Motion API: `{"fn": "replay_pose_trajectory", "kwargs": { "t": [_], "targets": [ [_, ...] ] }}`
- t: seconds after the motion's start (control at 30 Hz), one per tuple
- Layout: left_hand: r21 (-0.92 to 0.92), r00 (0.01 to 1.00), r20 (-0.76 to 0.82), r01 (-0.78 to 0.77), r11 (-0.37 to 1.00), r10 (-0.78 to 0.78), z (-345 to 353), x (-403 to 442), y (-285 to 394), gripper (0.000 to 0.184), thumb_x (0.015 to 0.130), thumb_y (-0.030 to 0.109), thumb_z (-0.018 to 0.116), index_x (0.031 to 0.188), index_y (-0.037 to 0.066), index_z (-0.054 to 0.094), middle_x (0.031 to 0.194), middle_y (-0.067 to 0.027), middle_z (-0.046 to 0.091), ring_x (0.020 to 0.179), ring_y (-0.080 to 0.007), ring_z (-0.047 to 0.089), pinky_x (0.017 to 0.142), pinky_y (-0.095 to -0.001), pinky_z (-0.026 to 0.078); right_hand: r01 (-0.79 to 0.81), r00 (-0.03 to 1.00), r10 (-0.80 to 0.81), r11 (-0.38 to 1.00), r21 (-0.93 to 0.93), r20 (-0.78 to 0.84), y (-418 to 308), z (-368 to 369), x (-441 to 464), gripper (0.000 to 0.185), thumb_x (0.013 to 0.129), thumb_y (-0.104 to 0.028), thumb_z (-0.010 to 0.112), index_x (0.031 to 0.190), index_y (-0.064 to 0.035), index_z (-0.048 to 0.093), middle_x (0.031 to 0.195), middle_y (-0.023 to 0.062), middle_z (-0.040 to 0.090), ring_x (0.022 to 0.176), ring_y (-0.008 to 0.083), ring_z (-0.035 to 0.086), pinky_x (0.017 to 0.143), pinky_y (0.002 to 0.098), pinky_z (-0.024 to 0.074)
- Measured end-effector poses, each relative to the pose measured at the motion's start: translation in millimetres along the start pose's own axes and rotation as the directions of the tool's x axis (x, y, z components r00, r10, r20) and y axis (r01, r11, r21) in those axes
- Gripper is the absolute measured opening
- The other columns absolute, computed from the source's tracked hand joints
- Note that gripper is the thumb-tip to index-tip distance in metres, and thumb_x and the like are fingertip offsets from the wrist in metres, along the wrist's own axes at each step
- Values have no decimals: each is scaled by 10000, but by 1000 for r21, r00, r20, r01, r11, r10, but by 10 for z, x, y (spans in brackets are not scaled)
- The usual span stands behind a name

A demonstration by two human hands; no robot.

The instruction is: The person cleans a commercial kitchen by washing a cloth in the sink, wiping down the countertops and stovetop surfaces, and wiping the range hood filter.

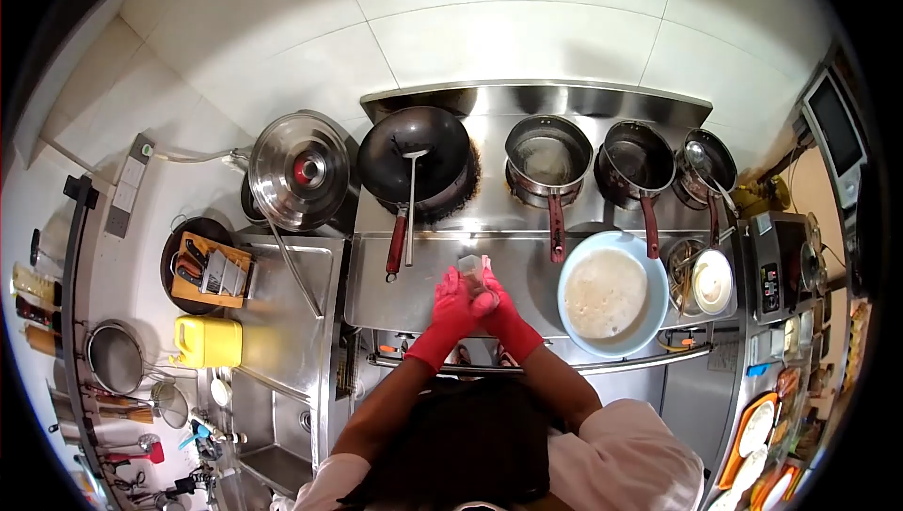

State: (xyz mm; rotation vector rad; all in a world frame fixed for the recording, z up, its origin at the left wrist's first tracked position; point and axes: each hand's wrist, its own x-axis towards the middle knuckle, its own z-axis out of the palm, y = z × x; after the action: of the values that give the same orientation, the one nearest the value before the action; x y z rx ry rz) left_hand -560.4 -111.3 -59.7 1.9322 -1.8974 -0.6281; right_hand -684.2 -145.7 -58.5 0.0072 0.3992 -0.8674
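Note:
Both my hands wear pinkish-red gloves and meet over the front of the steel counter point(376, 278). Between them is a small clear container point(472, 269), its upper end showing above the fingers; what is inside it I cannot make out. My left hand point(452, 308) is closed along its left side, and my right hand point(502, 310) wraps it from the right. Just beyond lies the long handle of a metal ladle point(411, 210) that rests in a black wok point(386, 139). To the right stands a light blue basin point(567, 309) filled with cloudy, foamy liquid point(607, 290).
Several saucepans stand on the stove, among them one with liquid point(548, 158), handles pointing at me. A lidded pot point(292, 177), a knife block point(212, 271), a yellow jug point(209, 342) and a sink point(268, 422) are left. A scale-like appliance point(779, 266) stands right.

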Motion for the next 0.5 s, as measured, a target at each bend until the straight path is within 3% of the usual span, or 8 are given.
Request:
{"fn": "replay_pose_trajectory", "kwargs": {
  "t": [0.03,0.1,0.17,0.2,0.3,0.33,0.43,0.5],
  "targets": [
    [-153,999,35,-2,988,7,-35,6,-92,879,916,538,612,1499,-59,338,1566,-277,320,1457,-445,297,1199,-494,249,-57,991,68,994,-97,119,-112,-282,57,585,981,-642,474,1199,-112,589,1032,59,690,788,177,638,663,274,515],
    [-546,994,-15,79,834,-105,-280,49,-58,681,1006,427,563,1464,-52,409,1447,-219,501,1329,-333,492,1116,-401,385,-165,972,199,957,-237,127,-207,-330,45,527,992,-604,484,1147,-119,617,985,58,694,663,133,608,527,229,472],
    [-790,990,-26,64,610,-137,-477,70,-51,563,1047,359,533,1451,-26,453,1369,-135,590,1247,-225,557,1064,-333,426,-309,951,295,907,-288,-91,-326,115,-234,465,1011,-552,481,1107,-123,633,930,58,698,555,88,560,421,192,408],
    [-796,994,-45,23,605,-97,-484,146,-125,505,1043,345,552,1390,-22,533,1274,-73,634,1147,-152,585,1005,-320,474,-301,954,273,883,-361,-127,-342,394,-338,443,1024,-511,459,1080,-111,640,863,67,699,490,79,518,392,182,395],
    [-901,985,174,157,404,7,-558,211,-162,431,1035,320,573,1315,-6,609,1211,-65,668,1091,-141,610,962,-304,500,-395,909,409,785,-477,-79,-280,313,-282,574,1018,-610,382,1111,-105,641,840,82,693,460,93,480,336,177,304],
    [-874,981,190,189,448,-45,-546,251,-106,326,1014,273,616,1192,9,685,1092,-39,706,985,-118,632,905,-282,516,-435,879,477,785,-440,-19,-299,410,-317,489,1002,-540,482,1112,-90,637,873,93,705,518,87,543,402,159,400],
    [-915,936,215,293,278,-279,-313,254,-231,247,975,250,677,1073,28,723,993,-18,715,878,-102,628,812,-273,525,-173,896,420,631,-756,145,-109,-93,17,526,1015,-561,446,1126,-82,632,866,75,694,572,88,563,410,183,404],
    [-926,922,126,241,290,-365,-315,221,-216,239,933,289,736,957,51,735,869,7,702,744,-93,594,676,-269,496,-309,946,325,895,-320,-4,47,19,108,564,1013,-598,427,1102,-82,635,857,56,674,596,95,562,417,218,409]
  ]
}}
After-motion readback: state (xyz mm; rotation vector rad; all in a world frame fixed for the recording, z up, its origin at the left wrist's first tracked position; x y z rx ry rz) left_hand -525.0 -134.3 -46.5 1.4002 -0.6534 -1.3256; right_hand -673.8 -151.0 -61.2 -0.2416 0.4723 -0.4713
